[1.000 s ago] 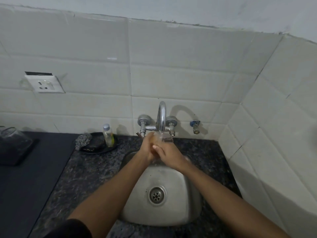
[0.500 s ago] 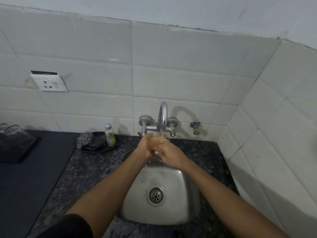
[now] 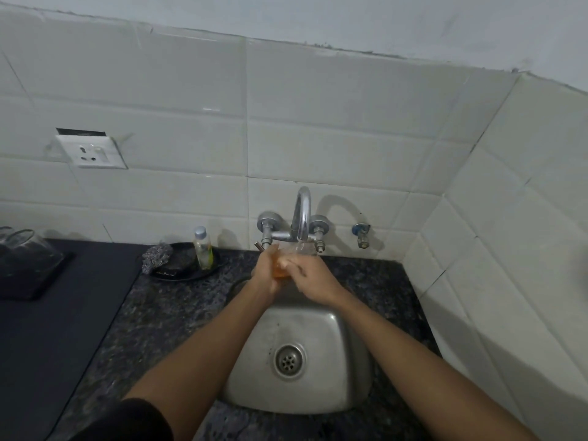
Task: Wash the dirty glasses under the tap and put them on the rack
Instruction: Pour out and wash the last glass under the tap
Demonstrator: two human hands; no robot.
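Glass: a small clear tumbler held over the back edge of the sink, directly below the tap's spout; its lower part shows an amber-orange tint (whether from liquid inside or from skin seen through the wall cannot be told), while its upper part near the spout looks colourless and blurred by water.
Left hand: the left hand is wrapped around the left side of the glass, fingers curled onto its wall.
Right hand: the right hand lies against the right side of the glass, fingers bent over it and meeting those of the left hand; whether any fingers reach inside the rim cannot be told.
Tap: a chrome wall-mounted tap with a high curved spout and two side valves; the spout's mouth sits just above the glass.
Sink: a square steel sink set in a speckled dark stone counter, with a round drain strainer in its floor.
Second valve: a small valve with a blue cap on the wall to the right of the tap.
Dish: a dark dish left of the tap, holding a steel scrubber and an upright bottle of yellowish liquid.
Left edge: inverted clear glasses stand on a dark tray.
Wall: white tiles with a wall socket.
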